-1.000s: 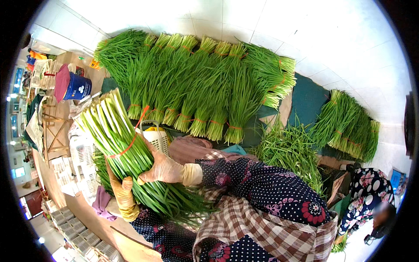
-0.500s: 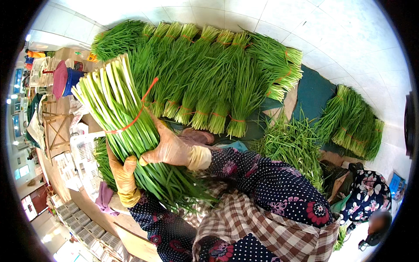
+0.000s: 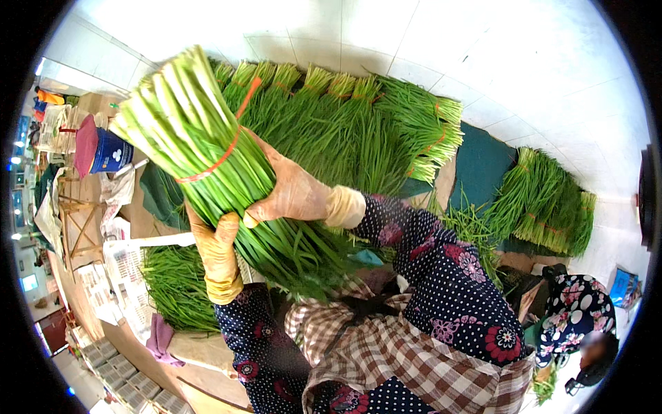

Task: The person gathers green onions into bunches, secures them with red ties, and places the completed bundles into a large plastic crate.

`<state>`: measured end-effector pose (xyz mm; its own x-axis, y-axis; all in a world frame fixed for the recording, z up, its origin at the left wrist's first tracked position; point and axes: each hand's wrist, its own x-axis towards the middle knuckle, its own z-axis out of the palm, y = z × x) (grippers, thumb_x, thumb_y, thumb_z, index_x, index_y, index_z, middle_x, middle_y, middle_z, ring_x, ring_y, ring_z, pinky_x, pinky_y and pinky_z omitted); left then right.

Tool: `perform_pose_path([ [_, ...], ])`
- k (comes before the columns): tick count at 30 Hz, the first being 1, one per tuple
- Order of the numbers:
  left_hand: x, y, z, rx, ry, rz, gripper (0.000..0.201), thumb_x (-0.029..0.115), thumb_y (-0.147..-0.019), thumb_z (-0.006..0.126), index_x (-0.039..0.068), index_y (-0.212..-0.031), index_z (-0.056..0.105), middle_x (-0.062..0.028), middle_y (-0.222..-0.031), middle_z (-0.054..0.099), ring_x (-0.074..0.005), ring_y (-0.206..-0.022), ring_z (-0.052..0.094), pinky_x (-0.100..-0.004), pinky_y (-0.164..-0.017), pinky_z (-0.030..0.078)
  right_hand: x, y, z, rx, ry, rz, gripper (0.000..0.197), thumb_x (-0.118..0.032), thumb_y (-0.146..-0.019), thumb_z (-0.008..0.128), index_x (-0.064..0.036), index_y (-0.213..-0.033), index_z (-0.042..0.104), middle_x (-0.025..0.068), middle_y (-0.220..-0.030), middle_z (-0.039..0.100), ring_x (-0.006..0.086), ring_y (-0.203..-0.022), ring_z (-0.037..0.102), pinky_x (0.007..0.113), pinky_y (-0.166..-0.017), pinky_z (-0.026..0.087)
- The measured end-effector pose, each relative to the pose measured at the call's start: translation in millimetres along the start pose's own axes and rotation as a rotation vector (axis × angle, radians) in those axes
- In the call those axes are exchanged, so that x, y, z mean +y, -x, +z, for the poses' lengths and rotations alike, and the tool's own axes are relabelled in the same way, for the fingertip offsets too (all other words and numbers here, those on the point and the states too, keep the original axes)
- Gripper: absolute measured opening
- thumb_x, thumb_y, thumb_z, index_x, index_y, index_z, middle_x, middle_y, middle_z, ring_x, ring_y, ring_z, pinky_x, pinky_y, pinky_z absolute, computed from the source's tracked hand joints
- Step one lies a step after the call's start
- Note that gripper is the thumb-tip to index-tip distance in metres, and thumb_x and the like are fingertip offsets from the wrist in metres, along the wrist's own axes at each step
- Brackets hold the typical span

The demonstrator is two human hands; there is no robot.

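Your left hand [image 3: 214, 252] and right hand [image 3: 293, 193], both in thin gloves with yellowish cuffs, hold one bunch of garlic chives [image 3: 186, 121].

Grip: the left hand wraps the bunch from the left side, the right hand from the right. Both thumbs press on the near face of the leaves, tips close together. The fingers behind the bunch are mostly hidden.

Position: you hold the bunch above the level of the green floor cloth [image 3: 479, 165], tilted, pale stem ends toward the upper left and leaf tips toward your checked apron [image 3: 420, 338]. It blocks your view of the left part of the row behind. An orange-red band [image 3: 222, 160] encircles it just beyond your hands; one free end projects on the right side.

Surroundings: a row of chive bunches [image 3: 338, 138] lies along the wall-side edge of the green floor cloth. A second group of bunches [image 3: 545, 203] lies near its right end. To your left, cut greens [image 3: 181, 290] lie next to a white plastic crate [image 3: 131, 265]; whether inside it, you cannot tell.
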<state>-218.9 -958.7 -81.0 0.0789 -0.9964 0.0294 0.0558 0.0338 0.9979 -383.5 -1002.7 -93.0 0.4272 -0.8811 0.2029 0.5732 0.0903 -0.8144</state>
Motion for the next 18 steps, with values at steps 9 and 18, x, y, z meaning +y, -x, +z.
perform_pose_path([
  [9, -92.9, -15.1, 18.0, -0.193, -0.045, -0.184, 0.074, 0.019, -0.075, 0.064, 0.006, -0.137, 0.026, -0.0081, -0.125, 0.045, -0.0196, -0.111, 0.043, -0.0311, -0.095, 0.036, 44.6, 24.4, -64.7, 0.336, -0.021, 0.053, 0.101, -0.007, -0.060, 0.080, -0.0071, -0.140, 0.018, 0.0071, -0.132, 0.039, 0.0169, -0.118, 0.040, 0.031, -0.100, 0.033],
  [18, -221.8, 41.9, 77.0, -0.470, -0.342, -0.436, 0.090, 0.032, -0.076, 0.066, -0.005, -0.138, 0.013, -0.0217, -0.138, 0.029, -0.0289, -0.127, 0.029, -0.0326, -0.103, 0.025, 53.1, 74.7, -232.6, 0.684, 0.171, 0.095, 0.080, -0.008, -0.068, 0.074, -0.0049, -0.135, 0.031, 0.0064, -0.120, 0.052, 0.0163, -0.109, 0.048, 0.029, -0.094, 0.039],
])
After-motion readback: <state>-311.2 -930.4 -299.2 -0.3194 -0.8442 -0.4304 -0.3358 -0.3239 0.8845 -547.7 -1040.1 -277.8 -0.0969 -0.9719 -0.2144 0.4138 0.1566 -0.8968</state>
